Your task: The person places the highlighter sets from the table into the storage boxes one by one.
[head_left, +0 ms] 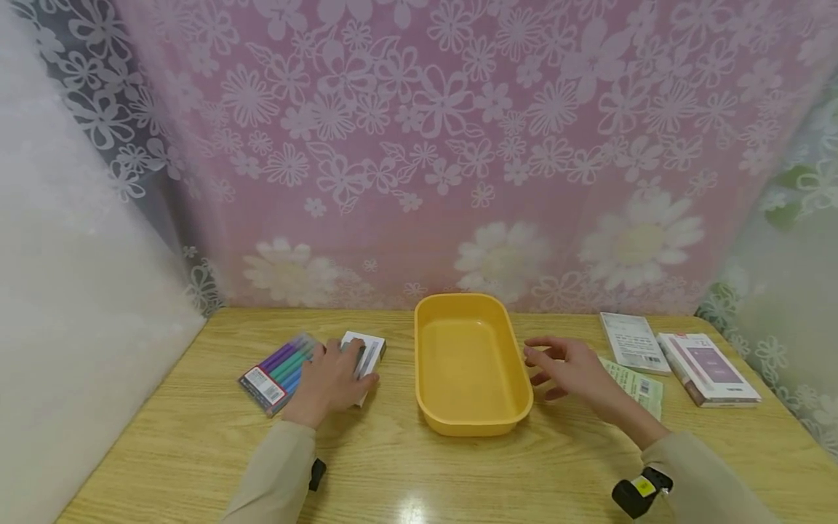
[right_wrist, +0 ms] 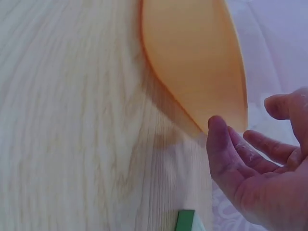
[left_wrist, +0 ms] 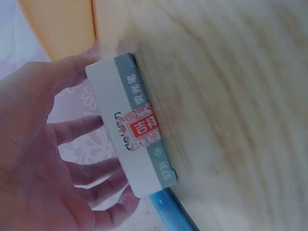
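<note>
The left hand (head_left: 330, 378) arches over a white box (head_left: 372, 358) on the desk (head_left: 406, 473), between a clear pack of coloured pens (head_left: 280, 372) and the yellow tray (head_left: 471, 364). Its fingers (left_wrist: 77, 130) are partly spread and bent round the box, the thumb at the right edge and the other 4 over the top and far side. The box lies flat, its long axis running away from the person, the far end leaning slightly right; the near end, printed S731 with a red label, faces the person. The pens lie aslant, tips up and to the right.

The right hand (head_left: 569, 371) is loosely curved and holds nothing, just beside the tray's right rim; whether it touches, I cannot tell. Right of it lie 3 packages: a green packet (head_left: 644, 389), a white packet (head_left: 631, 342) and a purple-and-white box (head_left: 716, 371).
</note>
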`<state>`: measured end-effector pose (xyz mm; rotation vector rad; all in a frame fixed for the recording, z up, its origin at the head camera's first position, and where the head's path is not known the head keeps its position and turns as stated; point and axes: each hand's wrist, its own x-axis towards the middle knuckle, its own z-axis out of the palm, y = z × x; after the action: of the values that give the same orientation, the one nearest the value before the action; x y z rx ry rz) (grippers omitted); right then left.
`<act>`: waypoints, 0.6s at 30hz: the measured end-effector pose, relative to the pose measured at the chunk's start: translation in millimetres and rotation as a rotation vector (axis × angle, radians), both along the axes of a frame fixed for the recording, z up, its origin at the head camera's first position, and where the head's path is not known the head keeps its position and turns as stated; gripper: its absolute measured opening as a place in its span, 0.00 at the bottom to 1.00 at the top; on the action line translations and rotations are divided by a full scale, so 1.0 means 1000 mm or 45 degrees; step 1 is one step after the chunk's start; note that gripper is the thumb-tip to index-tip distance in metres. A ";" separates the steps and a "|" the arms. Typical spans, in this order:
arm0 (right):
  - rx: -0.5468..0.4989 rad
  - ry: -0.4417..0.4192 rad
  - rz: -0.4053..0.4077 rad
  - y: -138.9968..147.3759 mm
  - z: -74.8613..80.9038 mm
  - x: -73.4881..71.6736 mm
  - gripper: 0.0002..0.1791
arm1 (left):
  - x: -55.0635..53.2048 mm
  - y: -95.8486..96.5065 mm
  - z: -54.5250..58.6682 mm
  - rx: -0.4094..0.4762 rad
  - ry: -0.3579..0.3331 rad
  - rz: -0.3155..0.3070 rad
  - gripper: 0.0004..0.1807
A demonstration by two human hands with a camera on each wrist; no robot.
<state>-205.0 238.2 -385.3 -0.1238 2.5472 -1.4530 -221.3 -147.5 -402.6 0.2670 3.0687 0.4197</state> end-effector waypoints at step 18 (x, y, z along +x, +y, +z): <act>-0.339 -0.237 0.006 -0.004 -0.005 -0.014 0.34 | -0.002 0.009 0.003 0.113 -0.113 0.038 0.27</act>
<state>-219.1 234.5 -390.0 -0.0327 2.1983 -1.7095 -223.3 -138.1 -399.2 0.2003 2.9753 0.5544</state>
